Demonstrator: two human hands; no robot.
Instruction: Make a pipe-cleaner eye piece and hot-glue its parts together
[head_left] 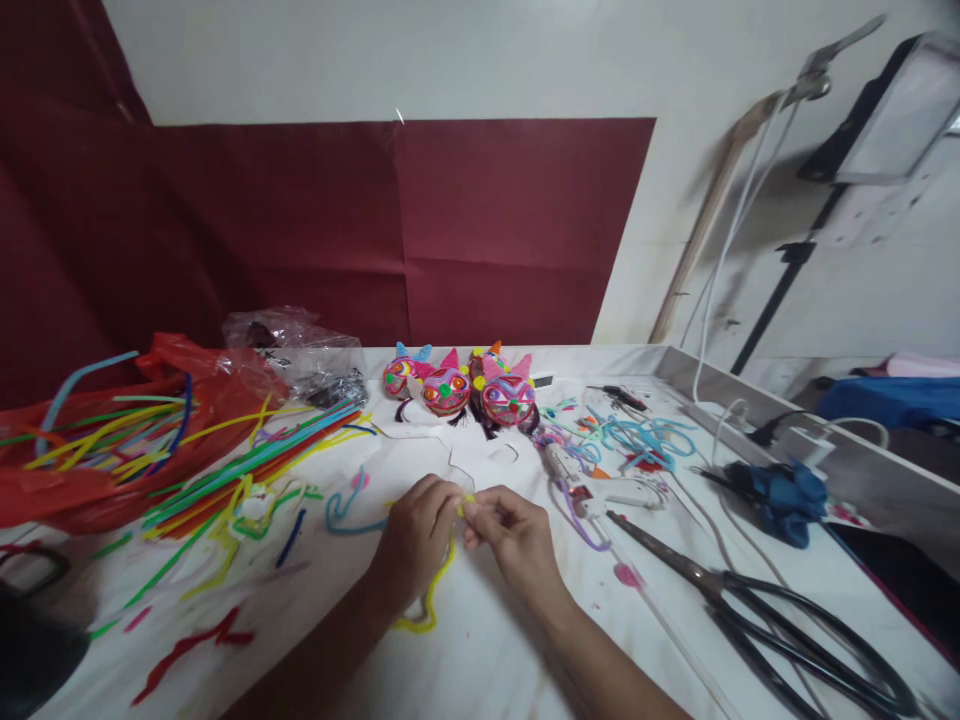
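Both hands meet over the middle of the white table. My left hand (pixel 421 525) is closed on a yellow pipe cleaner (pixel 430 612), whose loose length curves down onto the table below it. Fingertips of my right hand (pixel 510 535) pinch the same yellow piece, and a small yellow bit shows between the two hands. A blue pipe cleaner (pixel 352 525) lies just left of my left hand. Beyond the hands stand several colourful decorated balls (pixel 444 388) with pointed ears, on or beside white paper (pixel 480 455).
Bundled pipe cleaners (pixel 247 470) and a red plastic bag (pixel 232 385) lie left. On the right are a glue gun (pixel 600 488), large black scissors (pixel 720 590), tangled blue strands (pixel 649 437), cables and a dark blue cloth (pixel 784 500). A red pipe cleaner (pixel 191 645) lies front left.
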